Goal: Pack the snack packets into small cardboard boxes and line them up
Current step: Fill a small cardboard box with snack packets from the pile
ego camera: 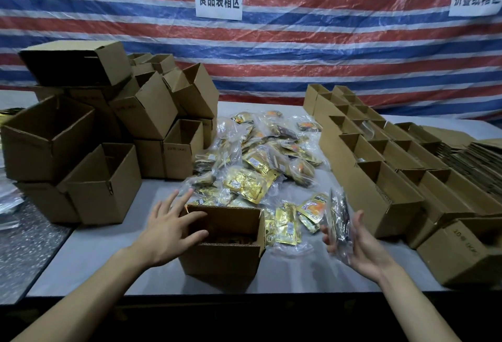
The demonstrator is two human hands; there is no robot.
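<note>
The person's left hand (168, 233) is reaching onto the open small cardboard box (225, 260) at the near table (108, 246) edge. Its fingers are lying straight and spread apart, touching the box's left wall and rim. Something gold-brown is lying dimly in the bottom of this box.

Just right of the box, the right hand (358, 244) is holding a dark, clear-wrapped snack packet (339, 219) above the table, thumb and curled fingers cupping its sides; the fingers are blurring.

Behind the box, the pile of gold snack packets (258, 162) is spreading across the table, its nearest packets touching the box's right wall. Left of the box, empty cardboard boxes (95, 129) are sitting stacked unevenly. Right of the box, open boxes are standing in rows (380, 151).
</note>
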